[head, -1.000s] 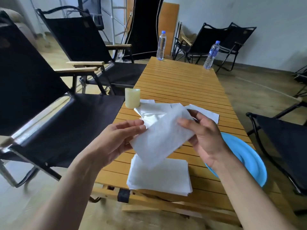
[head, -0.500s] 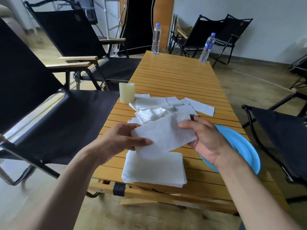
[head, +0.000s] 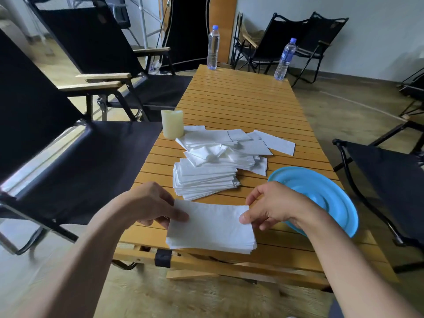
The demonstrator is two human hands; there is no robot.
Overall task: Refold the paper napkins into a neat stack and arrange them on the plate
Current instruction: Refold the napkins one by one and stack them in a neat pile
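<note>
The left hand (head: 151, 203) pinches the left edge of the folded white paper napkin (head: 211, 222). The napkin, a moment ago in mid-air, now lies on the neat white napkin stack (head: 213, 246). The right hand (head: 273, 205) pinches its right edge. The round blue plastic plate (head: 330, 203) holds no napkins yet.

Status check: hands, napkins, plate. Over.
Both ends of the top napkin pinched, left hand and right hand, flat on the near stack. The plate holds no napkins yet. Behind, the loose pile waits; nothing in the way.

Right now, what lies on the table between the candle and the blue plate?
In the head view, the untidy pile of white napkins lies between the candle and the blue plate, spread over the table.
</note>
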